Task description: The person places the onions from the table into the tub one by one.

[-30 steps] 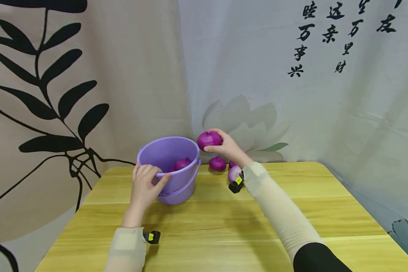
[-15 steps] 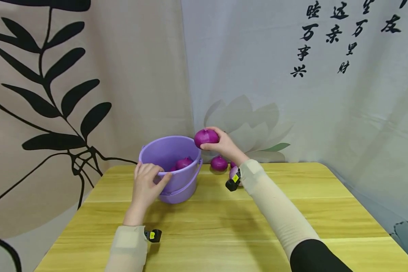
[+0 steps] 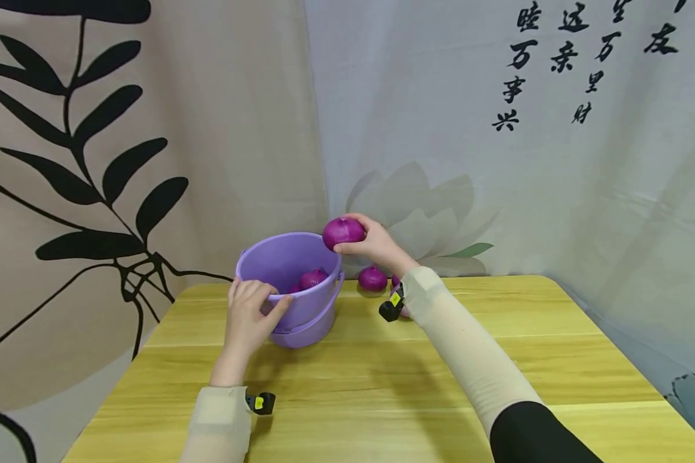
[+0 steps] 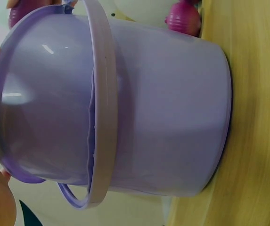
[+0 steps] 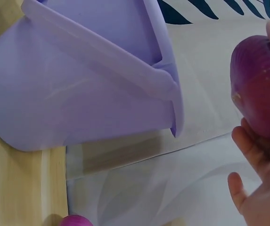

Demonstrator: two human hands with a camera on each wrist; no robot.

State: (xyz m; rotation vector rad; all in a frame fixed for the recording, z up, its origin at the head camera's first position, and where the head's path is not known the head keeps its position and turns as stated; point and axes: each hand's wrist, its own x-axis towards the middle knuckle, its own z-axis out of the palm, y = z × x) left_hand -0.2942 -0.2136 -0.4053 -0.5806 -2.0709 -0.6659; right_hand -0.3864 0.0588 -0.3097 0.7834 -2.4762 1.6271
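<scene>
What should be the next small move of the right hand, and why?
Probably move the right hand slightly left, until its onion is well over the bucket. The onion is raised, but only near the bucket's right edge; the left hand holds the bucket, and other onions lie inside.

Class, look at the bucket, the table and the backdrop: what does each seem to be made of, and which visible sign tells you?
Bucket: probably plastic, smooth and slightly glossy; small bright highlights on its wall.
Table: wood or wood-look laminate, hard to tell which; streaky grain.
Backdrop: likely printed cloth, matte; soft creases.
</scene>
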